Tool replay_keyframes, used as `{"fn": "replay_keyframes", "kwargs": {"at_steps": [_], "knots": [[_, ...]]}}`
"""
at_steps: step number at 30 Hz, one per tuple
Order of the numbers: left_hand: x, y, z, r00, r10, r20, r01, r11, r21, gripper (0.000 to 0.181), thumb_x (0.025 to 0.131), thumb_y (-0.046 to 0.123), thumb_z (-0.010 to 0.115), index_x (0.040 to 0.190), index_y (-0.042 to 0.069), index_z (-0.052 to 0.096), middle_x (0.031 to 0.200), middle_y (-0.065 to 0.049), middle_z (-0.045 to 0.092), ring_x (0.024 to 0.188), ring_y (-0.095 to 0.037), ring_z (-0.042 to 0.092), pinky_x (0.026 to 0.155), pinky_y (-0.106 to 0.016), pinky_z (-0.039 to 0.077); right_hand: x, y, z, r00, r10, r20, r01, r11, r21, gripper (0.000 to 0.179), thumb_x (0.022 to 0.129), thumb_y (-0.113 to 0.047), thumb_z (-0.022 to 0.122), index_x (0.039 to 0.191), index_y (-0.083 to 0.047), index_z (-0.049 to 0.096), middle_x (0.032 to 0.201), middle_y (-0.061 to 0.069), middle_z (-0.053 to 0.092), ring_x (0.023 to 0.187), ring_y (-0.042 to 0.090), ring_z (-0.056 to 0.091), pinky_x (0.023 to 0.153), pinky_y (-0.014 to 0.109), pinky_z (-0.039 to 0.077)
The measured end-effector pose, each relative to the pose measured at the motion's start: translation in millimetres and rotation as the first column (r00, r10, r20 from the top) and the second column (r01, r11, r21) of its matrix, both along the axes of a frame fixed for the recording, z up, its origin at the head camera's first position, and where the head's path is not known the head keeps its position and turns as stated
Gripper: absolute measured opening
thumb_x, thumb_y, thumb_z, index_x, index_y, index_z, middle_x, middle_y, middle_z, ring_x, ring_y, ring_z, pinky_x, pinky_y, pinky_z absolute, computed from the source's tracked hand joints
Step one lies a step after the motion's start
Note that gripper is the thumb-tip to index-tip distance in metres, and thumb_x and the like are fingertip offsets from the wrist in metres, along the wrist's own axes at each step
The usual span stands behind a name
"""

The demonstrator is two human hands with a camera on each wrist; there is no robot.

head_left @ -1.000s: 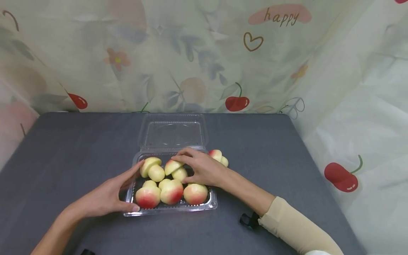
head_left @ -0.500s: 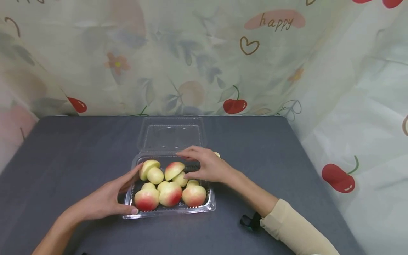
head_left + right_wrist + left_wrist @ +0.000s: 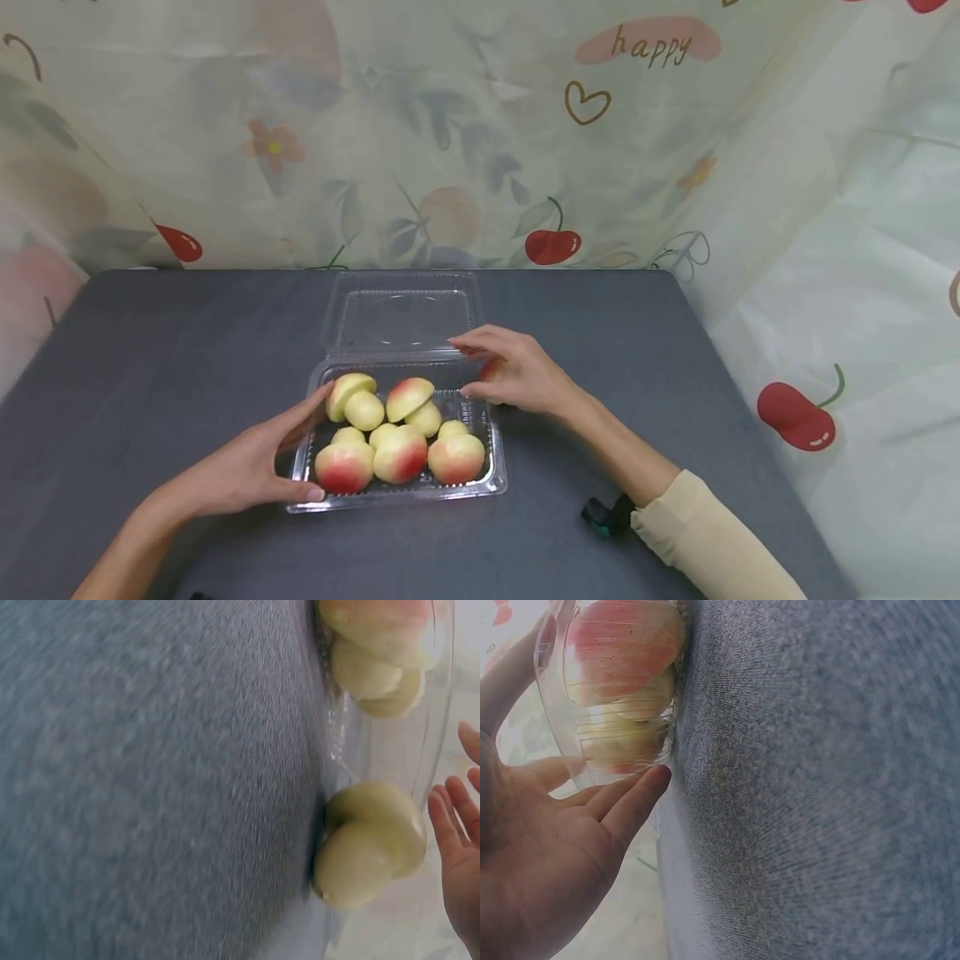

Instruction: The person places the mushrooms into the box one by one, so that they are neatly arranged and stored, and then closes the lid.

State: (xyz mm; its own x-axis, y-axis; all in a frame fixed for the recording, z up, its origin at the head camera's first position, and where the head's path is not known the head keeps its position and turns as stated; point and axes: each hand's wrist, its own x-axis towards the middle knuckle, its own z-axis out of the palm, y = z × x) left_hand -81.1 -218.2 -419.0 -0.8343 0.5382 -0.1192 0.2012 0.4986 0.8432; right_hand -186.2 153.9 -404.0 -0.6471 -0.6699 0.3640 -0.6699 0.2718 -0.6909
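A clear plastic clamshell box point(image 3: 405, 498) lies in the middle of the table and holds several yellow mushroom-shaped pieces with red-blushed caps point(image 3: 403, 454). My left hand point(image 3: 236, 468) rests at the box's left end, thumb at the front corner. In the left wrist view its extended fingers point(image 3: 634, 806) lie against the outer wall. My right hand point(image 3: 528, 375) is over the box's right back corner, fingers apart. Mostly hidden behind it in the head view is one more mushroom-shaped piece point(image 3: 364, 847), outside the box on the table; the right wrist view shows the fingers spread beside it.
The box's clear lid point(image 3: 405, 321) lies folded back toward the far edge of the dark grey table point(image 3: 187, 358). The right back compartment of the box holds no piece. A patterned curtain point(image 3: 337, 125) hangs behind, and a black strap device point(image 3: 607, 515) is on the right wrist.
My right hand has let go of the piece in the back middle of the box and moved right to the loose piece. The left hand stays at the box.
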Motion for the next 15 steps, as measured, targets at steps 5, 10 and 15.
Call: {"fn": "replay_keyframes", "kwargs": {"at_steps": [5, 10, 15], "knots": [[0.0, 0.1, -0.5, 1.0, -0.002, -0.002, 0.002, 1.0, 0.011, 0.122, 0.072, 0.044, 0.087, 0.161, 0.023, 0.008, 0.163, -0.012, 0.019, 0.142, -0.03, 0.033, 0.1, -0.011, 0.035, -3.1, 10.0, 1.4, 1.0, -0.027, -0.014, 0.027, 0.999, -0.023, 0.057, 0.077, -0.011, 0.087, 0.13, -0.009, 0.065, 0.119, 0.013, 0.066, 0.108, 0.025, 0.067, 0.092, 0.033, 0.054], [-0.2, -0.4, -0.9, 1.0, -0.004, -0.007, 0.004, 1.0, 0.005, 0.122, 0.072, 0.045, 0.087, 0.161, 0.022, 0.007, 0.163, -0.012, 0.019, 0.141, -0.031, 0.034, 0.1, -0.011, 0.036, -4.2, 20.6, 1.2, 0.998, -0.054, -0.015, 0.054, 0.998, -0.017, 0.057, 0.075, -0.009, 0.087, 0.128, -0.004, 0.065, 0.121, 0.015, 0.065, 0.109, 0.03, 0.066, 0.093, 0.038, 0.053], [-0.7, 0.5, -0.5, 1.0, -0.012, -0.01, 0.012, 1.0, 0.015, 0.122, 0.072, 0.044, 0.087, 0.161, 0.022, 0.008, 0.163, -0.012, 0.019, 0.141, -0.031, 0.033, 0.101, -0.012, 0.036, -4.7, 31.4, -2.7, 0.997, -0.081, -0.009, 0.081, 0.997, 0.004, 0.056, 0.076, -0.012, 0.087, 0.127, -0.004, 0.066, 0.121, 0.014, 0.065, 0.109, 0.031, 0.066, 0.094, 0.039, 0.053]]}}
